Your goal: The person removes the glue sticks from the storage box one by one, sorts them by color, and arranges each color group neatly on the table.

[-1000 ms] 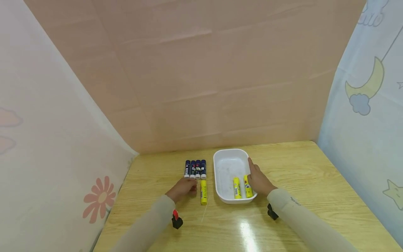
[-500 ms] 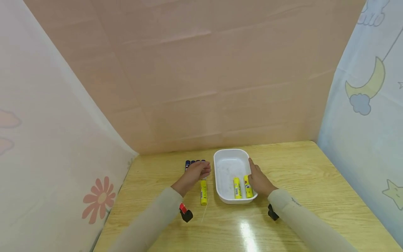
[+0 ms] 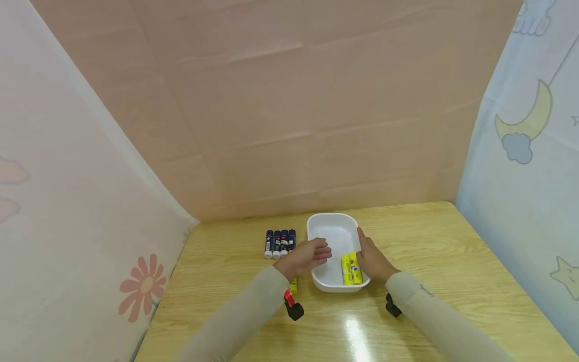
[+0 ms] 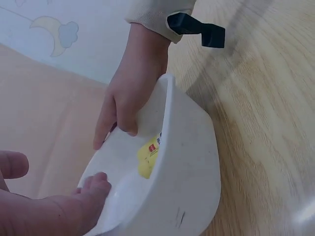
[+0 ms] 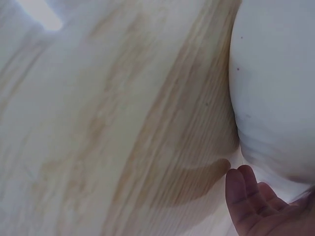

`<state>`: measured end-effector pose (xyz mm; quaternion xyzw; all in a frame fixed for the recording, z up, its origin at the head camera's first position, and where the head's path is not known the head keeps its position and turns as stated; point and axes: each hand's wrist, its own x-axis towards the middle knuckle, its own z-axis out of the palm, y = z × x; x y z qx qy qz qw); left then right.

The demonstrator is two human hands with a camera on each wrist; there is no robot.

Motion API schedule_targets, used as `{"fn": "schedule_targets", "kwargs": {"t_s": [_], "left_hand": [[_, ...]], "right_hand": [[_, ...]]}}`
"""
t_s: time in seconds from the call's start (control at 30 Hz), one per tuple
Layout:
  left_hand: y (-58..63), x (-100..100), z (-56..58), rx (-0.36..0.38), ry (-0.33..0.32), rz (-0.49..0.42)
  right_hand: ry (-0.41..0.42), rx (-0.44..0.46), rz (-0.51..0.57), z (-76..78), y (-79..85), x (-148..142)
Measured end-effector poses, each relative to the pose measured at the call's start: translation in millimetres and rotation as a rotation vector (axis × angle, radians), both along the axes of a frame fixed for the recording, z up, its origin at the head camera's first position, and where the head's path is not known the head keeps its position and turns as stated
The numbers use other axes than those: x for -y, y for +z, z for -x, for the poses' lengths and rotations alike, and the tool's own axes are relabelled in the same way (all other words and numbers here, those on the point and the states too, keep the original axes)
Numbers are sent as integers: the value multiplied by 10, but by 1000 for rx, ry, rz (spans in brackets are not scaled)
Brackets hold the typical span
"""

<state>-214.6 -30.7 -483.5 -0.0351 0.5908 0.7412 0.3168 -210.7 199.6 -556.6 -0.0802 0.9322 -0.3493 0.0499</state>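
A white plastic tray (image 3: pixel 320 280) stands on the table with two yellow glue sticks (image 3: pixel 351 269) side by side in its near right part. My right hand (image 3: pixel 375 261) holds the tray's right rim, thumb inside and fingers outside, as the left wrist view also shows. My left hand (image 3: pixel 306 257) reaches over the tray's left rim with its fingers loosely extended and nothing in them. Under the left wrist lies another yellow glue stick (image 3: pixel 294 286), mostly hidden. The right wrist view shows the fingers (image 5: pixel 238 194) of the right hand against the tray's outer wall.
Several dark blue glue sticks (image 3: pixel 277 244) with white ends lie in a row left of the tray. A wooden table (image 3: pixel 217 286) carries everything. Behind it hangs a plain tan sheet (image 3: pixel 289 125), with patterned cloths (image 3: pixel 515 201) at both sides.
My left hand has moved right, from the blue glue sticks to over the tray. Inside the tray, the left yellow glue stick has shifted right against the other. My right hand has stayed put.
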Motion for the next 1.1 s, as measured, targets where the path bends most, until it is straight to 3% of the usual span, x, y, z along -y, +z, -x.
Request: {"fn": "schedule_targets", "kwargs": {"t_s": [0.23, 0.6, 0.93, 1.1], "left_hand": [[-49, -145, 2, 74, -15, 76], [-159, -315, 1, 184, 30, 229], [-261, -377, -46, 252, 42, 243], [-294, -399, -76, 302, 52, 192]], "right_hand": [[10, -6, 11, -3, -12, 6], [10, -27, 8, -16, -9, -3], [23, -68, 2, -29, -37, 33], [25, -66, -3, -33, -22, 47]]}}
